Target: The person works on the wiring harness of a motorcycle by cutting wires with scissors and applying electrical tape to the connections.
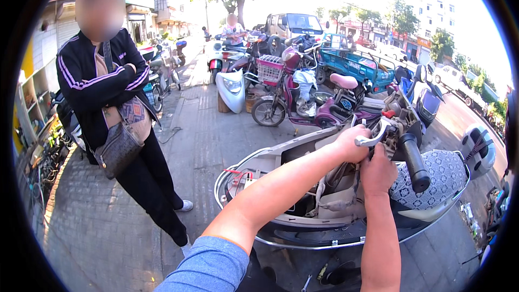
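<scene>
Both my hands are close together at the handlebar of a partly stripped electric scooter. My left hand (354, 144) is closed, its fingers curled beside the silver brake lever (373, 139); what they grip is hidden. Just below the lever my right hand (378, 172) is also closed, with the thumb and index finger up against the handlebar's underside. Whatever it pinches cannot be made out. To its right a black rubber handgrip (414, 163) sticks out toward me. The scooter's open body (303, 213) shows bare inner panels and loose wiring under my forearms.
A person (108, 86) with folded arms stands at the left. Red clip leads (238, 174) lie in the scooter's shell. A patterned seat cover (432, 179) is right of my hands. Beyond stand a purple electric bike (294, 89) and a blue cargo tricycle (354, 65). A wrench (307, 283) lies below.
</scene>
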Demonstrator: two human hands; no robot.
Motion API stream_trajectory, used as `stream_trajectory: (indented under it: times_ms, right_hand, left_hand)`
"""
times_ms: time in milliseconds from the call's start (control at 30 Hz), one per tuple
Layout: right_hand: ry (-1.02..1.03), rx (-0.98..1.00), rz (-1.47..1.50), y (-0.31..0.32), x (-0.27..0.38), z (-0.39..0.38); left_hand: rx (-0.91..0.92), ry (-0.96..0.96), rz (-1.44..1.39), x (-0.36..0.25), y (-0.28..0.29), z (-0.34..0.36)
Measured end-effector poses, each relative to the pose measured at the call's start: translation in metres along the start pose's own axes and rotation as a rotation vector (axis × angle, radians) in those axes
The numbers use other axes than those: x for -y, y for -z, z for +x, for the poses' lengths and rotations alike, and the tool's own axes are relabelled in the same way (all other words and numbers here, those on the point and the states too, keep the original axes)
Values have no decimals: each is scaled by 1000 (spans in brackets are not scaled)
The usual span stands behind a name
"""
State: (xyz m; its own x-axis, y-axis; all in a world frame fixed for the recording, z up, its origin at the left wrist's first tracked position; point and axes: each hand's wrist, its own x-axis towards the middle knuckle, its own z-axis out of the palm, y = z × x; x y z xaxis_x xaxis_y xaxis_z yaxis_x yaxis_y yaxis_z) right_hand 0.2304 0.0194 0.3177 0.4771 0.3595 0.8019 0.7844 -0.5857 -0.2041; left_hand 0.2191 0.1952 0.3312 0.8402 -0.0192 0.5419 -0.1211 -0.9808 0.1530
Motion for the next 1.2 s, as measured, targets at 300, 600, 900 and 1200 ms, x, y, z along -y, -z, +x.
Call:
stream_trajectory:
  times_ms: [300,600,900,1200]
  right_hand:
    - [-89,55,-87,7,-13,5]
    - [1,-141,-70,-10,-12,4]
    - [-126,-123,321,-29,-21,7]
    - [-460,256,621,-1,-15,9]
  left_hand:
    - [-1,92,29,-71,50,0]
    - [-110,202,-65,-72,54,-17]
    - [1,236,-1,-73,56,-12]
    - [-27,188,-38,-68,43,-13]
